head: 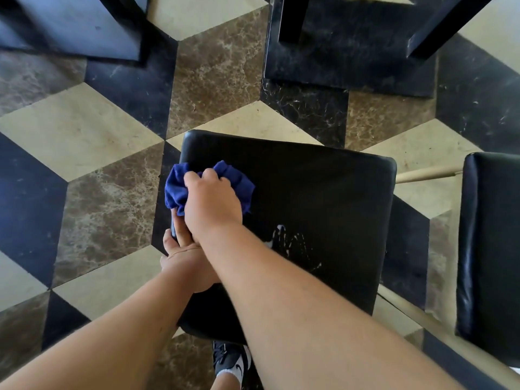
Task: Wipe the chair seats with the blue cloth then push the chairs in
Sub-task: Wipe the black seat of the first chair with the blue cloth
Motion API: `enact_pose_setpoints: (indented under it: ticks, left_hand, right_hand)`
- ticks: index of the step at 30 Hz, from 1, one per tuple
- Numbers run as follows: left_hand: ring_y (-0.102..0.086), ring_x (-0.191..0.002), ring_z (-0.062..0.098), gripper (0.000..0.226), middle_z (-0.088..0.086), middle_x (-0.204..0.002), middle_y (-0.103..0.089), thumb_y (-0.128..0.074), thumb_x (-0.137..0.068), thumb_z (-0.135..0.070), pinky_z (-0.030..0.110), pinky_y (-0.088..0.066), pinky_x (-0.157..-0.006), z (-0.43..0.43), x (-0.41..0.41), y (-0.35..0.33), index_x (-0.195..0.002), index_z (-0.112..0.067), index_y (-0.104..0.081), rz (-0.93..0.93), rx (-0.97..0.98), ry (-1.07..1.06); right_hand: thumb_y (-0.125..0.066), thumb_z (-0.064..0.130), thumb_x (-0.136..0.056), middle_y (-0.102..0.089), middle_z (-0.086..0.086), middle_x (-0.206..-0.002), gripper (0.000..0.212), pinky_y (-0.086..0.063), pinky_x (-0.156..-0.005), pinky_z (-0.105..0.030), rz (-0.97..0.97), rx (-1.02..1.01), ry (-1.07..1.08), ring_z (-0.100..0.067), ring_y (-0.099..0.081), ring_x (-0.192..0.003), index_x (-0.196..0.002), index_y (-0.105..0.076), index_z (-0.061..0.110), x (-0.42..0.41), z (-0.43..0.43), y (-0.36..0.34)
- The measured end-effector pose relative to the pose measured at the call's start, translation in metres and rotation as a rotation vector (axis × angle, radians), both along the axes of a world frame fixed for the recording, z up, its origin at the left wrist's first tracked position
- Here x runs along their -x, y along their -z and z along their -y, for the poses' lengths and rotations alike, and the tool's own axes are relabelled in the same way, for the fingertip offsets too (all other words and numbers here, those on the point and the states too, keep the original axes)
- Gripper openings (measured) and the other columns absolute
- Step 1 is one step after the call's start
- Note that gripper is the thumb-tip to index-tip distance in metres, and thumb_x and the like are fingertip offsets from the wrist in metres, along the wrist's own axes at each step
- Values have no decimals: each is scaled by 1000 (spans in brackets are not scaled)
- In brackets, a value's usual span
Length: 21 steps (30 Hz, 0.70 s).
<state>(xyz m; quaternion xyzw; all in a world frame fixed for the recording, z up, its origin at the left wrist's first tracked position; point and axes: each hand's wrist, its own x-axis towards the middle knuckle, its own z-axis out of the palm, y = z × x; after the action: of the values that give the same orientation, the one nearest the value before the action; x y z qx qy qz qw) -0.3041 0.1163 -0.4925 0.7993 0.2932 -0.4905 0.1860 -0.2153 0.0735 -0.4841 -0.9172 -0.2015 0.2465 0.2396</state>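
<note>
A black padded chair seat (323, 198) fills the middle of the view, with whitish smears near its centre. My right hand (211, 201) presses a bunched blue cloth (180, 190) onto the seat's far left corner. My left hand (185, 263) grips the seat's left edge, partly hidden under my right forearm. A second black chair seat (492, 249) stands at the right edge.
A black table base plate (351, 68) with dark legs lies on the floor ahead. Another dark table base (70, 26) sits at the top left. The floor is patterned marble tile. My shoe (233, 361) shows below the seat. Pale wooden chair rails (427, 174) run between the two seats.
</note>
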Motion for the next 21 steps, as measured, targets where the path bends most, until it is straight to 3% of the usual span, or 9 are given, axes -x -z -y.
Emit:
enact_pose_setpoints:
  ticks: [2,3,5,8,13,17,21]
  left_hand:
    - [14,-157,49,149,5,-136,73,-70,-70,-72,61,-30,-122,2,-4,-1,-148,-28,48,-67,-1,-41]
    - [17,-155,50,169,5,-128,78,-81,-56,-80,64,-28,-121,3,-5,-4,-139,-29,57,-79,-6,-9]
    - [16,-156,49,183,0,-122,80,-90,-43,-82,64,-28,-122,4,-1,-8,-118,-34,69,-45,-30,51]
    - [15,-158,46,182,-2,-121,80,-92,-47,-79,63,-29,-124,8,-3,-15,-112,-35,72,-36,-44,74]
    - [17,-159,46,180,0,-122,80,-91,-50,-79,63,-30,-124,7,-6,-13,-113,-33,71,-52,-38,54]
    - [16,-159,45,180,1,-123,80,-91,-50,-79,64,-31,-123,6,-5,-13,-115,-33,71,-51,-32,61]
    - [13,-159,46,183,0,-126,79,-92,-44,-81,65,-32,-122,5,-1,-10,-115,-35,71,-19,-53,50]
  right_hand:
    - [-65,18,-93,-57,-12,-118,23,-34,-63,-42,13,-3,8,-38,-58,-106,-115,-59,18,-7,17,2]
    - [-62,15,-93,-59,-13,-117,20,-34,-64,-41,23,9,22,-39,-59,-104,-113,-60,18,-13,31,3]
    - [-60,15,-92,-61,-13,-114,16,-34,-65,-40,48,49,72,-41,-61,-101,-107,-60,20,-25,67,3]
    - [-64,22,-88,-61,-11,-105,13,-41,-64,-39,87,115,207,-40,-63,-94,-101,-59,23,-46,137,1]
    - [-66,20,-92,-65,-10,-104,16,-44,-68,-38,136,221,476,-31,-62,-88,-108,-64,20,-63,231,-5]
    - [-65,19,-94,-66,-10,-105,14,-41,-66,-37,134,226,675,-25,-58,-82,-108,-65,21,-59,209,0]
    - [-61,19,-92,-64,-11,-113,21,-41,-72,-39,62,157,481,-38,-63,-100,-112,-65,23,-39,124,2]
